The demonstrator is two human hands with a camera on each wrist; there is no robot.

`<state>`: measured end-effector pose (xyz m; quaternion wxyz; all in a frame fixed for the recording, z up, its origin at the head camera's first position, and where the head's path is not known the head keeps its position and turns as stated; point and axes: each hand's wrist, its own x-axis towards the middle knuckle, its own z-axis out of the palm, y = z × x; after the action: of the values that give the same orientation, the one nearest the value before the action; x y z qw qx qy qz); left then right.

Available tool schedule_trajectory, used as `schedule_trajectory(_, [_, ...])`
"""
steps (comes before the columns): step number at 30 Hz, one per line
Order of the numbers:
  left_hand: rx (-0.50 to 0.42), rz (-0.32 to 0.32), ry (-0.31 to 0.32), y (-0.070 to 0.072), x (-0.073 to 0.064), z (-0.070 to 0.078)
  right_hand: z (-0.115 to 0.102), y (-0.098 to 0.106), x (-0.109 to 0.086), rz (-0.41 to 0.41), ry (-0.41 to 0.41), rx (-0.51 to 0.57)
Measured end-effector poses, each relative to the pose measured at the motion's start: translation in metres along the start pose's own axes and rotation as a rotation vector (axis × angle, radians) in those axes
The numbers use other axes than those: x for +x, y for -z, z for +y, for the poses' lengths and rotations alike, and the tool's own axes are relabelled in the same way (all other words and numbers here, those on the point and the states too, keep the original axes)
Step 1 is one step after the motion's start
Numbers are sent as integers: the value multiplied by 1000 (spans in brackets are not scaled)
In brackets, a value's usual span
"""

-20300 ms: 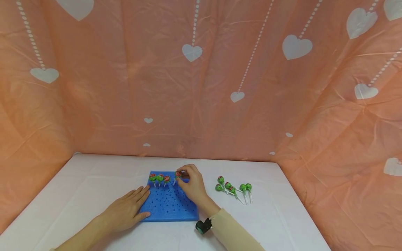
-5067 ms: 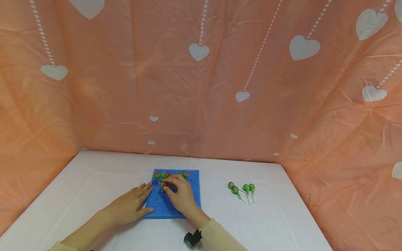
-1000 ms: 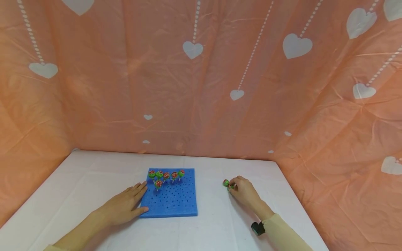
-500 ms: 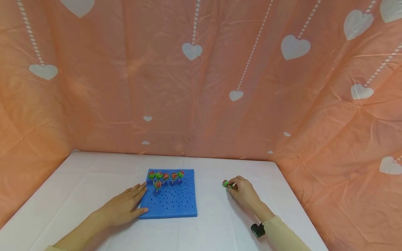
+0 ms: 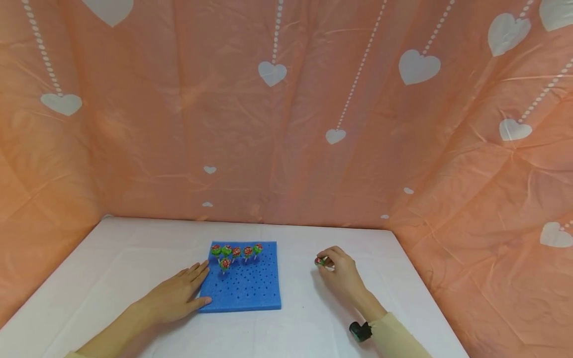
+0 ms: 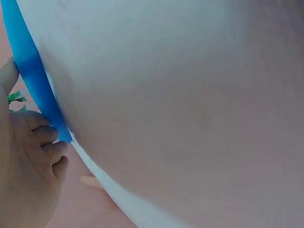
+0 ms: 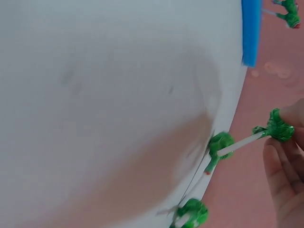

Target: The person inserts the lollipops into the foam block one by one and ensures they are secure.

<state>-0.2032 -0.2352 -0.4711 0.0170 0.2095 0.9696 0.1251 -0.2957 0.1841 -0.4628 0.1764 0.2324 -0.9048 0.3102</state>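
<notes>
My right hand [image 5: 343,271] is right of the board, pinching a green-and-red wrapped lollipop [image 5: 319,261] by its head. In the right wrist view the white stick of this lollipop [image 7: 279,127] points away from the fingertips, over other lollipops [image 7: 194,212] on the table. A blue foam board [image 5: 241,298] dotted with small holes lies left of centre. Several lollipops [image 5: 236,252] stand in a row along its back edge, with one lollipop [image 5: 225,264] in front of them. My left hand [image 5: 174,293] rests at the board's left edge, fingers straight, thumb on its front corner.
A white-covered table [image 5: 304,323] carries everything. Behind and at both sides hangs an orange curtain [image 5: 241,149] with white hearts. In the head view my right hand hides the lollipops lying under it. A small black device [image 5: 360,331] is worn on my right wrist.
Since the earliest frame more lollipops stand in the board and fewer lie at the right. My right hand went from the board to those, and just now lifted one slightly. The left stayed.
</notes>
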Motion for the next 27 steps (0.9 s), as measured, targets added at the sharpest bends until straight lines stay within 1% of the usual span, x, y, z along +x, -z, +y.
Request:
schedule_trajectory(5, [-5,-7,0,0,0,1,-11,-5,2,35,13,92])
schedule_trajectory(7, [-5,-4,0,0,0,1,-15,-8,3,61,42,114])
schedule_trajectory(12, [2,8,-4,-1,-1,1,-25,-14,5,143,151,133])
schedule_trajectory(16, [12,10,-4,-2,0,1,-34,-19,6,175,195,169])
schedule_trajectory(21, [14,4,-2,-1,0,1,-43,-28,7,179,232,239])
schedule_trajectory(27, [16,5,-5,0,1,1,-56,-41,5,152,211,284])
